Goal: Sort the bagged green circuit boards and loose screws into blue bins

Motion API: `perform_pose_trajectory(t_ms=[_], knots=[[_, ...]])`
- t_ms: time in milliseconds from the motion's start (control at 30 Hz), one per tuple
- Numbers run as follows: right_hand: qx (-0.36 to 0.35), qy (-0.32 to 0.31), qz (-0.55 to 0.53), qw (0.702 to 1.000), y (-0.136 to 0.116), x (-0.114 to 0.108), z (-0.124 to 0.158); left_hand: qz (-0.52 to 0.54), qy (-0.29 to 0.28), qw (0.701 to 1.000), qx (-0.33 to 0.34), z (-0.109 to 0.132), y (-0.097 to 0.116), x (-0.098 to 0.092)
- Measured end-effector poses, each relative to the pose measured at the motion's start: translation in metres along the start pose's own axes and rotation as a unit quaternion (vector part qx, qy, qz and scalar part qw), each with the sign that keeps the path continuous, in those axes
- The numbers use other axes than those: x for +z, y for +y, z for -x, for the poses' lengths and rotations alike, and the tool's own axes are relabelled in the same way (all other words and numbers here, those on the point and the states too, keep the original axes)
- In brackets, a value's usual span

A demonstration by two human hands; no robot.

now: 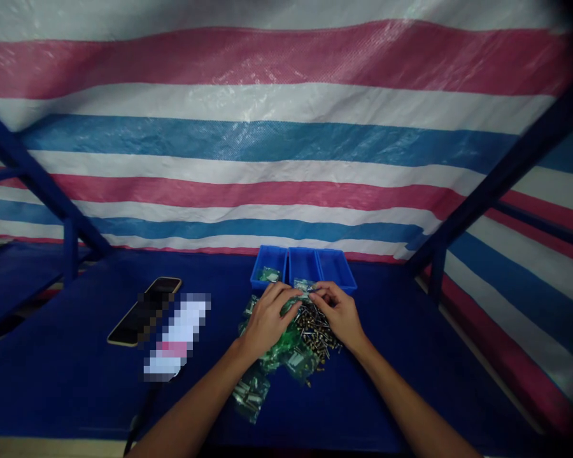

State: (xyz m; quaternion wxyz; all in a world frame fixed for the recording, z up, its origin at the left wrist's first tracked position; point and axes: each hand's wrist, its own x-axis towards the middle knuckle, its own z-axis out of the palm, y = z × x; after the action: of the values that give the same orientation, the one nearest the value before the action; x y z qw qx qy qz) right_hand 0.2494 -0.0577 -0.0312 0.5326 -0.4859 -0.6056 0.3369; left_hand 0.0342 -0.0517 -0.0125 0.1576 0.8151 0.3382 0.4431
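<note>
A small clear plastic bag [304, 285] is between my hands, at the front of the blue bins. My right hand [340, 313] pinches its right edge, with the fingers curled. From the other side my left hand [268, 320] has its bent fingertips closed on the bag. What is inside the bag is too small to tell. Below my hands lies a loose pile of metal screws [319, 336], some brass-coloured. Greenish clear bags [298, 361] spread under and beside my left hand. One more bag [251, 395], with metal pieces in it, lies nearer to me.
A blue bin [255, 270] with a small bag inside stands behind my left hand. To its right is a two-part blue bin [352, 280]. A phone [128, 326] and a pixelated bright object [179, 334] lie left on the blue table [76, 388]. Blue frame bars [496, 175] slope at both sides.
</note>
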Motion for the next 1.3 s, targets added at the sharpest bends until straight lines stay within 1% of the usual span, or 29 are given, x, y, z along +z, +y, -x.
perform_pose_trajectory(t_ms=[67,167,267,400,500,600,767,833,967,1067,1300], knots=[[0.021,-0.002,-0.044,0.999,-0.002,0.0,-0.002,-0.027,-0.003,0.999,0.017,-0.001,-0.004,0.0],[0.054,-0.037,-0.095,0.993,-0.003,0.0,-0.005,-0.069,-0.017,0.997,0.043,0.0,-0.009,-0.002],[0.069,-0.063,-0.114,0.989,-0.002,-0.001,-0.006,-0.111,-0.014,0.992,0.058,0.0,-0.013,-0.005],[0.095,-0.102,-0.138,0.981,-0.002,-0.001,-0.005,-0.158,0.009,0.984,0.081,0.001,-0.017,-0.01],[0.112,-0.12,-0.149,0.975,-0.005,0.0,-0.005,-0.173,0.002,0.981,0.091,-0.001,-0.02,-0.014],[0.107,-0.117,-0.147,0.976,-0.011,-0.001,-0.005,-0.189,0.006,0.98,0.065,-0.003,-0.026,-0.021],[0.085,-0.101,-0.137,0.982,-0.017,-0.003,-0.007,-0.177,0.072,0.981,0.015,-0.006,-0.042,-0.034],[0.082,-0.098,-0.133,0.983,-0.018,-0.004,-0.007,-0.186,0.08,0.979,-0.002,-0.007,-0.047,-0.037],[0.081,-0.11,-0.125,0.983,-0.016,-0.004,-0.007,-0.241,0.052,0.969,-0.023,-0.008,-0.055,-0.038],[0.077,-0.122,-0.12,0.982,-0.014,-0.002,-0.005,-0.272,0.046,0.96,-0.041,-0.012,-0.058,-0.036],[0.069,-0.137,-0.101,0.983,-0.015,0.0,-0.003,-0.261,0.019,0.964,-0.042,-0.024,-0.061,-0.031]])
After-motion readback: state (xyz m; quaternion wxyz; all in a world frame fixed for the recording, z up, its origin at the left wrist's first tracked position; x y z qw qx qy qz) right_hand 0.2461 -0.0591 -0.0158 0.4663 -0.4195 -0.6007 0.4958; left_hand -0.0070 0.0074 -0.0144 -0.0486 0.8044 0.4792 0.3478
